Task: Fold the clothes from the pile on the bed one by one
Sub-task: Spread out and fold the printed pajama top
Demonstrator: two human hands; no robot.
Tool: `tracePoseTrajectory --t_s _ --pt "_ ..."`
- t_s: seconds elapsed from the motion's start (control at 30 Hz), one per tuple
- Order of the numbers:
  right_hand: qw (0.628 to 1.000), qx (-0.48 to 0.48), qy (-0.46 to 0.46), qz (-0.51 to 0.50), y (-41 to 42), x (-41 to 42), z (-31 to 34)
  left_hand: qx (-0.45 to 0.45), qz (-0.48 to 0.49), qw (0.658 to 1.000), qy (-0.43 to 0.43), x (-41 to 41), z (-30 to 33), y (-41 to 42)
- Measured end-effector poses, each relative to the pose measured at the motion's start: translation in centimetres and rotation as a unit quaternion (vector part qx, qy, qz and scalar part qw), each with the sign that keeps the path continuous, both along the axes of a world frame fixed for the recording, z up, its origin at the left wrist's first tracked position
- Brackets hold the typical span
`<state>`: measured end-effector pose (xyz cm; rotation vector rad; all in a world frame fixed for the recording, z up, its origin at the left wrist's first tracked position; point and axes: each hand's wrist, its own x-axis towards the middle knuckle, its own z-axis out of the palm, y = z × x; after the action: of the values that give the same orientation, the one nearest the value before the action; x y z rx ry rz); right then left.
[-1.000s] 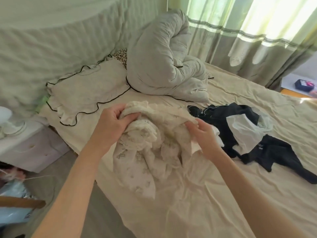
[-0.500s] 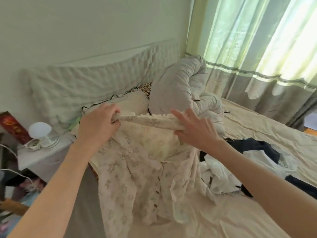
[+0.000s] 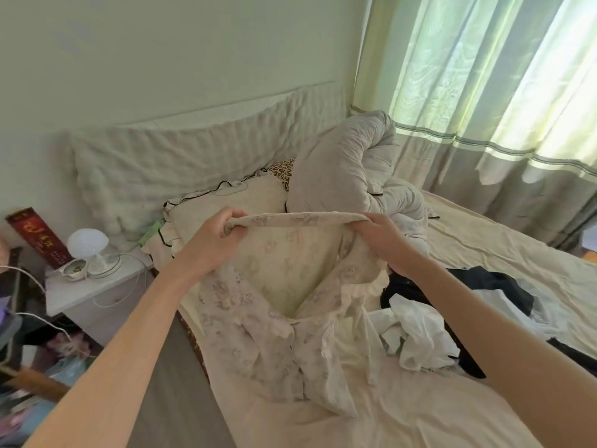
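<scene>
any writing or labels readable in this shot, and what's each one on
Nothing can be read with confidence.
Red box leaning by the nightstand: gold characters on its face, too blurred to read.
Floral shirt held up by the left hand and right hand: a printed pattern only, no text.
Pile of dark and white clothes on the bed: no label or print visible.

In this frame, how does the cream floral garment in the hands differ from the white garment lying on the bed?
The cream floral garment is held up, stretched between the left hand and right hand; the white garment lies untouched on the bed. The floral one hangs opened out, showing its printed pattern and front placket; the white one is plain and crumpled in a heap beside dark clothes. Neither is folded yet.
</scene>
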<state>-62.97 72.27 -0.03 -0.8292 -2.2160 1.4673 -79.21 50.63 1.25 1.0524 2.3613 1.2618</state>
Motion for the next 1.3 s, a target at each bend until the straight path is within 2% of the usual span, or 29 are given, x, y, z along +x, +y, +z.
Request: tracePoseTrajectory --t_s 0.07,0.17,0.33,0.43,0.5,0.7,0.87,0.93,1.07,1.2,1.3 --pt "0.999 -0.049 0.022 -0.01 0.3 0.7 0.2 -0.06 -0.029 0.992 0.104 -0.3 0.0 -0.5" --pt "0.999 -0.009 0.01 0.03 0.3 1.6 0.1 -0.116 -0.001 0.968 0.222 -1.0 -0.3 -1.0" --pt "0.985 0.161 -0.034 0.05 0.2 1.9 -1.4 -0.047 0.093 0.969 0.223 -1.1 -0.8 -2.0" --pt "0.957 0.284 -0.044 0.037 0.5 2.3 -2.1 -0.039 0.105 0.964 0.242 -1.1 -1.1 -2.3" --pt "0.947 0.318 -0.045 0.023 0.8 2.6 -2.4 -0.039 0.101 0.966 0.237 -1.1 -1.2 -2.3" --pt "0.975 0.219 -0.016 0.023 1.2 3.7 -3.1 -0.073 0.02 0.992 0.097 -1.2 -2.1 -2.6" --pt "0.995 0.017 -0.062 0.071 1.7 6.2 -4.5 -0.06 -0.067 0.994 -0.055 -0.2 -3.2 -3.7" --pt "0.992 -0.007 -0.084 0.096 1.6 7.1 -5.0 -0.046 -0.088 0.99 -0.096 0.4 -3.1 -4.0" --pt "0.991 -0.003 -0.088 0.105 2.0 8.0 -5.6 -0.033 -0.108 0.989 -0.093 1.5 -2.7 -4.5" --pt "0.995 0.023 -0.009 0.096 1.3 9.2 -5.2 -0.056 -0.063 0.996 -0.026 2.2 -3.6 -5.0" --pt "0.995 0.036 0.053 0.079 -0.3 10.0 -4.5 -0.016 -0.03 0.999 -0.029 3.5 -3.4 -5.3"
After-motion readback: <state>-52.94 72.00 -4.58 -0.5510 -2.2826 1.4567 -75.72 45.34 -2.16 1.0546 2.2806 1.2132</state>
